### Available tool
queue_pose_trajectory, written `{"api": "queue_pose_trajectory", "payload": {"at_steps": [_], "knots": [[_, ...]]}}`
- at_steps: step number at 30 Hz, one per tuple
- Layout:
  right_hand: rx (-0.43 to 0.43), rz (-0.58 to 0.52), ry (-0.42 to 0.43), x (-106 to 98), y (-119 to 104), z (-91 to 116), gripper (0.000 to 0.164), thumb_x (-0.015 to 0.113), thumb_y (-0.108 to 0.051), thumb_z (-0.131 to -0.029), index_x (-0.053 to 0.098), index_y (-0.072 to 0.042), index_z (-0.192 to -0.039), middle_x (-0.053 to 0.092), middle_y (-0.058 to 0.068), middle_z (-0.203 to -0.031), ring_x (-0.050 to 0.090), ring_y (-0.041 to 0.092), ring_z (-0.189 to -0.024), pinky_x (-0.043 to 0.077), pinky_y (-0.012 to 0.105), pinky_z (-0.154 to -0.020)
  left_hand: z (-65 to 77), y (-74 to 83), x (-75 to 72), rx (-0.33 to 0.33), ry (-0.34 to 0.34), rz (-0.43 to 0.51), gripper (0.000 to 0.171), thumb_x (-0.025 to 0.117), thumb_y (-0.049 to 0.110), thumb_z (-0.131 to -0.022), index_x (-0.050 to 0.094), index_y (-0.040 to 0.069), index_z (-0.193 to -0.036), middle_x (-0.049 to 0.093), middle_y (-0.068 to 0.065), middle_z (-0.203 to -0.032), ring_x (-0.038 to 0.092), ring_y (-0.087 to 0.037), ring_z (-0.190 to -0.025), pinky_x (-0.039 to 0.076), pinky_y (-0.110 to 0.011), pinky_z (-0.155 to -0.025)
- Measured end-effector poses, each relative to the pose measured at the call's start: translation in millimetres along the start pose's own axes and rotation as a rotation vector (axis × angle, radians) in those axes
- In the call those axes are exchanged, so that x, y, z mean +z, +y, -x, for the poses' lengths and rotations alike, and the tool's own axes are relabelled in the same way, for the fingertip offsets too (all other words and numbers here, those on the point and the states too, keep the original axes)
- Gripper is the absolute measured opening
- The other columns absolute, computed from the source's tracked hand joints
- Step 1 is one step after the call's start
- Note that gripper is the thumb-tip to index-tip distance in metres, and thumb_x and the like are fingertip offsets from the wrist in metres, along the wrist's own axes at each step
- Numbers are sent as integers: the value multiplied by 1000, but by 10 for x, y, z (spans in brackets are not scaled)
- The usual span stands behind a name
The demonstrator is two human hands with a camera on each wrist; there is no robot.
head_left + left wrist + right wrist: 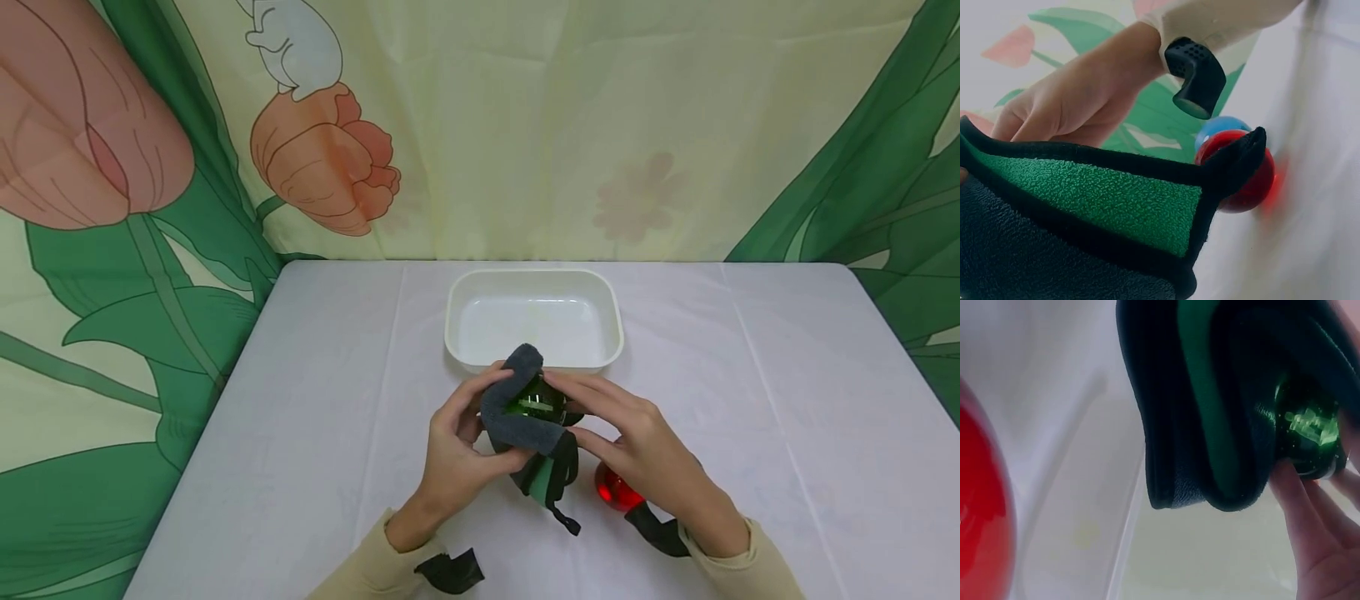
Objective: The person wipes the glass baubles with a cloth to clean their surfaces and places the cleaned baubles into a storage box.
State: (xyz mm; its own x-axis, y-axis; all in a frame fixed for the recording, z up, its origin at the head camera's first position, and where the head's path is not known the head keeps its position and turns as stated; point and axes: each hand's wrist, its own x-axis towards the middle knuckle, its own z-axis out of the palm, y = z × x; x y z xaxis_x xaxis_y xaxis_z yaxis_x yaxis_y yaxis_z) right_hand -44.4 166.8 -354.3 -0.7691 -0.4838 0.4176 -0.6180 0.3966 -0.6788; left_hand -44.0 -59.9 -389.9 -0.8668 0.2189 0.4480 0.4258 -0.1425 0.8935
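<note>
Head view: over a counter (322, 400) covered in white fabric, the left hand (461, 458), fingers curled, grips a fuzzy dark grey cloth (517, 429), folded around a glossy green ball (542, 402). The right hand (648, 446), partly closed, holds the ball between fingers and thumb. Just behind is a smooth white rectangular tray (525, 329); a shiny red ball (617, 490) lies beneath the right hand.

Left wrist view: the cloth's nubbly green panel (1104, 200) has black binding. Only here, a blue ball (1219, 127) appears beside the red one.

Right wrist view: fingers (1310, 531) touch the green ball, its surface brightly glinting.
</note>
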Motion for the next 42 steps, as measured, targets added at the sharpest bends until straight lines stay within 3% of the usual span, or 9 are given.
{"api": "queue_pose_trajectory", "payload": {"at_steps": [6,9,10,13,16,20,23,27,42], "knots": [[-92,117,-25,-36,8,7,59,43,-47,-99,52,-10,-144,54,7,-143,54,19,-129,41,13,-103,-6,-7,3,14,-10,11,68,76,-17,-70,53,-5,-133,49,-23,-144,58,-24,-125,54,-29,-95],[-176,142,-26,-36,-2,-2,51,46,-37,-101,54,-9,-142,51,10,-145,51,22,-131,40,15,-105,-11,-13,7,41,-23,22,68,75,-17,-71,52,-6,-133,49,-24,-143,58,-23,-125,55,-33,-94],[-196,148,-29,-32,-7,-6,46,54,-29,-101,54,-8,-142,51,11,-145,50,23,-132,40,15,-105,-12,-14,9,46,-25,24,67,75,-17,-71,52,-6,-133,49,-25,-143,58,-23,-125,55,-35,-94],[-225,167,-36,-16,-23,-15,59,74,-1,-87,54,-8,-142,50,11,-146,48,24,-134,38,16,-108,-7,-16,17,33,-22,29,67,75,-17,-71,52,-6,-133,49,-24,-143,58,-23,-124,56,-41,-92],[-229,174,-30,2,-33,-16,75,74,15,-74,53,-7,-143,49,12,-146,48,25,-133,37,16,-108,-5,-12,17,19,-24,31,66,75,-17,-72,52,-6,-133,49,-24,-143,58,-22,-125,56,-38,-92],[-180,142,-4,16,-33,-2,47,60,-20,-100,51,-5,-143,52,12,-143,52,23,-130,41,14,-104,-22,-2,-10,43,-67,27,68,76,-17,-71,52,-6,-134,47,-24,-145,56,-24,-127,55,-32,-93],[-86,63,12,10,-29,18,58,48,-43,-100,51,-5,-144,54,10,-140,54,16,-127,46,13,-98,-38,2,-36,71,-112,14,70,76,-19,-70,51,-6,-134,45,-25,-147,54,-28,-129,54,-34,-96],[-19,4,11,-2,-18,34,62,54,-45,-96,51,-6,-144,55,9,-139,55,14,-126,48,15,-97,-42,-1,-46,75,-135,7,71,77,-19,-70,51,-6,-134,44,-25,-147,52,-30,-132,53,-36,-97],[-5,62,27,-28,-77,1,63,52,-47,-97,50,-7,-145,53,8,-141,58,19,-123,42,15,-103,-70,-8,-121,50,-114,32,70,75,-19,-74,49,-6,-138,48,-26,-142,60,-19,-119,58,-33,-85]]}}
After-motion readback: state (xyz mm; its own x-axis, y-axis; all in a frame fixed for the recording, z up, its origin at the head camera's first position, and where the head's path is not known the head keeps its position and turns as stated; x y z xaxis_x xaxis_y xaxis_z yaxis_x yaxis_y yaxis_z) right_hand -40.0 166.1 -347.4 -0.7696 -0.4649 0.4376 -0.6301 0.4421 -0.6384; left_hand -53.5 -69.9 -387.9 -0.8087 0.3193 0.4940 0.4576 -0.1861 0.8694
